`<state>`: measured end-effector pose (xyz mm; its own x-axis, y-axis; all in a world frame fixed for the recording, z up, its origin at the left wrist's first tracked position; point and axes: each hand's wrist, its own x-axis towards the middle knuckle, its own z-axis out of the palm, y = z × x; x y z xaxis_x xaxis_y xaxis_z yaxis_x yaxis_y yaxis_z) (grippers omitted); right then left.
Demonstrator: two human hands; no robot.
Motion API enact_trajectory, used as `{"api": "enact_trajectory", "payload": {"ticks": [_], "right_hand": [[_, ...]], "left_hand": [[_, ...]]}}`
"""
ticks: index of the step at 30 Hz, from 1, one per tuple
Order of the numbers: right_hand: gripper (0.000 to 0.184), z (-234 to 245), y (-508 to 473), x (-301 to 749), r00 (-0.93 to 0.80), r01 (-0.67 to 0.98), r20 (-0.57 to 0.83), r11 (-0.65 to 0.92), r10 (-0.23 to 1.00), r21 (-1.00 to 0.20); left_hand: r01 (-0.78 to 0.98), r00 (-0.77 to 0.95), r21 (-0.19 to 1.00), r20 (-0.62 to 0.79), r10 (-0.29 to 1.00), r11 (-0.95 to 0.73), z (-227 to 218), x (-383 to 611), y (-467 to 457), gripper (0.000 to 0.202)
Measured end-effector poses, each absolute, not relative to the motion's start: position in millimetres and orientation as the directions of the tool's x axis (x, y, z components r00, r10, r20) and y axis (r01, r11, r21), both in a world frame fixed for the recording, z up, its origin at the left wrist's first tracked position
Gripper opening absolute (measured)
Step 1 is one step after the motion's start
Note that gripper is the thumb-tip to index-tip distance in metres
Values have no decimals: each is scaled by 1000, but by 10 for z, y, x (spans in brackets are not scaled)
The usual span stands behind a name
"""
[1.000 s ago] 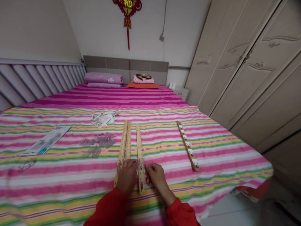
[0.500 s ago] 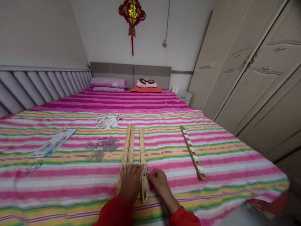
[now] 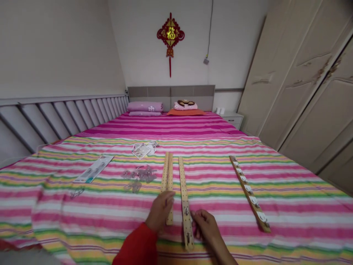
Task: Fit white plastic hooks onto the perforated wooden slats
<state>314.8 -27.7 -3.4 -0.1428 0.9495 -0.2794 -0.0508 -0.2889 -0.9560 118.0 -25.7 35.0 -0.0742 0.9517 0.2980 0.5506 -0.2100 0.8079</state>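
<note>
Three perforated wooden strips lie lengthwise on the striped bedspread [image 3: 82,206]. Two of them lie side by side as a pair [image 3: 167,180]; a single strip [image 3: 184,191] lies just to their right. My left hand [image 3: 160,212] rests over the near end of the pair, fingers curled on the wood. My right hand [image 3: 205,225] is closed beside the near end of the single strip, fingertips pinched at a small metal piece [image 3: 186,211] on it. Both sleeves are red.
A fourth wooden strip [image 3: 249,192] carrying several white hooks lies to the right. Clear plastic hooks [image 3: 139,175] are scattered left of the strips, with a packaging card [image 3: 94,168] and torn plastic bags [image 3: 143,149] beyond. Wardrobe doors [image 3: 303,81] stand right; pillows [image 3: 145,107] sit at the headboard.
The view has swung up and to the left, so the strips sit further right. My left hand has slid left off the single strip onto the pair; my right hand stays at the single strip.
</note>
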Motion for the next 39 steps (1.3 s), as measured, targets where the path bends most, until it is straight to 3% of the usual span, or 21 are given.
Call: {"api": "enact_trajectory", "payload": {"ticks": [2,6,10,18,23,28,33,39], "right_hand": [[46,-24,-299,3149,-103,-83,-251,-260,962,-962],[45,-5,-301,3121,-24,-109,-172,-174,985,-979],[42,10,-280,3117,-16,-109,-146,-147,989,-983],[39,14,-280,3148,-2,-110,-139,-138,990,-984],[41,30,-284,3123,0,-107,-151,-150,989,-983],[40,42,-290,3140,-9,-96,-150,-151,989,-984],[40,69,-286,3169,-3,-100,-129,-129,992,-987],[39,184,-242,3112,0,-69,-45,-45,999,-997]], "left_hand": [[509,-228,837,356,906,-201,371,891,-124,26],[650,-408,753,454,792,-97,319,390,114,23],[769,-389,637,524,758,-46,192,181,240,29],[856,-334,516,539,774,10,102,204,251,20],[872,-373,474,482,793,122,155,247,238,32],[877,-377,451,432,820,165,235,253,249,23],[850,-416,506,481,771,143,249,205,200,24],[661,-577,747,441,688,76,281,206,51,26]]}}
